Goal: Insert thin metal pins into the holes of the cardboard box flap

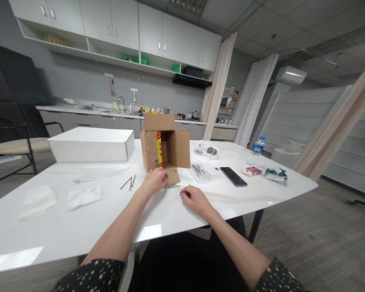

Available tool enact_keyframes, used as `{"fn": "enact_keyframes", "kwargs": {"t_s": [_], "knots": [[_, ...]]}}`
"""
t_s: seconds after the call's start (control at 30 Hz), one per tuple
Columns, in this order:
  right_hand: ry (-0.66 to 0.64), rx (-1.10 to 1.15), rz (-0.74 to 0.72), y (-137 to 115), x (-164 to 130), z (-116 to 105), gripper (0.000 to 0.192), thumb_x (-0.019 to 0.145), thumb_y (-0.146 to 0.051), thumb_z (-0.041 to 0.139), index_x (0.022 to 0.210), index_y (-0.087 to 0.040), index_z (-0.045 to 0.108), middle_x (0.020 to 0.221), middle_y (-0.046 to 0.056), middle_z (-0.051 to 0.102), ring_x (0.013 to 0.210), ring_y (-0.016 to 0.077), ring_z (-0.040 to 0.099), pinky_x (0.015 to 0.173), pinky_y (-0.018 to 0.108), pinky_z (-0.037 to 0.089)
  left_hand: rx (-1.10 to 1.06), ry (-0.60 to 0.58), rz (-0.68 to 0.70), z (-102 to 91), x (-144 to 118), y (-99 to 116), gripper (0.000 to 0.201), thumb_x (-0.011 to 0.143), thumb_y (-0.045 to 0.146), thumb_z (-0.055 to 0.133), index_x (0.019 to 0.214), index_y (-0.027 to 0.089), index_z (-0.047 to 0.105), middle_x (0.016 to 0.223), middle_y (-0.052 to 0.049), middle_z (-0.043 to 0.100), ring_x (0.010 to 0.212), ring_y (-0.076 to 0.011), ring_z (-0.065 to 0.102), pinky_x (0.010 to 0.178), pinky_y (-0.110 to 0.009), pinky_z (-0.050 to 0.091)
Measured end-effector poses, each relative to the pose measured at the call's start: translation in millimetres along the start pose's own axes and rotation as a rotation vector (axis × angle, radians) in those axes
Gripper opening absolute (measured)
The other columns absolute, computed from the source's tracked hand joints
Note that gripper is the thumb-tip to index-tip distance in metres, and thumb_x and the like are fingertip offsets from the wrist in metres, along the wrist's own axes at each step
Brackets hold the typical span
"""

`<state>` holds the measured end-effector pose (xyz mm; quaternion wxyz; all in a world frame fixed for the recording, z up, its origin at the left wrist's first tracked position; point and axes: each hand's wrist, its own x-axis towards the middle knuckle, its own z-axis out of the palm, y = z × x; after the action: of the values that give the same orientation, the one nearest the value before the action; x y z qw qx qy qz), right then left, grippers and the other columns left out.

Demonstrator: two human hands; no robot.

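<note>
An open cardboard box [182, 150] stands on its side, its opening facing me. Small metal heads dot its left side, and a row of them crosses the lower flap [173, 177]. My left hand [156, 179] is closed at the left edge of that flap; what its fingertips hold, if anything, is hidden. On the tabletop right of the flap rests my right hand [196, 198], its fingers curled together around something too small to name. Between the hands lie a few thin nails [172, 186]. Several longer nails [130, 183] lie left of my left hand.
Behind the right hand is a clear plastic case [202, 173] of metal pieces. A phone [233, 177], water bottle [257, 151] and small packets [275, 175] sit farther right. A white box [92, 144] and white cloths [85, 197] occupy the left side.
</note>
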<state>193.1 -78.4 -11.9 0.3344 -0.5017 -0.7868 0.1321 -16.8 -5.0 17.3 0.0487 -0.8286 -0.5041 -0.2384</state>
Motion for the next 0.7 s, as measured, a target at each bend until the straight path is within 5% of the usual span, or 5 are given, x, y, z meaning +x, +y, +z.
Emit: {"fn": "enact_keyframes", "kwargs": {"t_s": [0.27, 0.7], "knots": [[-0.004, -0.003, -0.015, -2, 0, -1, 0.017, 0.085, -0.015, 0.053, 0.082, -0.018, 0.07, 0.08, 0.003, 0.068, 0.072, 0.0152, 0.057, 0.069, 0.024, 0.041, -0.019, -0.157, 0.186, 8.8, -6, 30, 0.017, 0.083, 0.025, 0.054, 0.084, 0.022, 0.071, 0.095, -0.009, 0.07, 0.095, -0.0249, 0.064, 0.086, -0.036, 0.048], [0.0, -0.017, -0.024, 2, 1, 3, 0.016, 0.085, -0.015, 0.054, 0.081, -0.018, 0.069, 0.079, 0.003, 0.067, 0.072, 0.0149, 0.056, 0.069, 0.024, 0.04, -0.009, -0.186, 0.193, 18.1, -5, 31, 0.022, 0.085, 0.026, 0.052, 0.099, 0.02, 0.069, 0.101, -0.009, 0.069, 0.1, -0.0247, 0.064, 0.088, -0.035, 0.047]]}}
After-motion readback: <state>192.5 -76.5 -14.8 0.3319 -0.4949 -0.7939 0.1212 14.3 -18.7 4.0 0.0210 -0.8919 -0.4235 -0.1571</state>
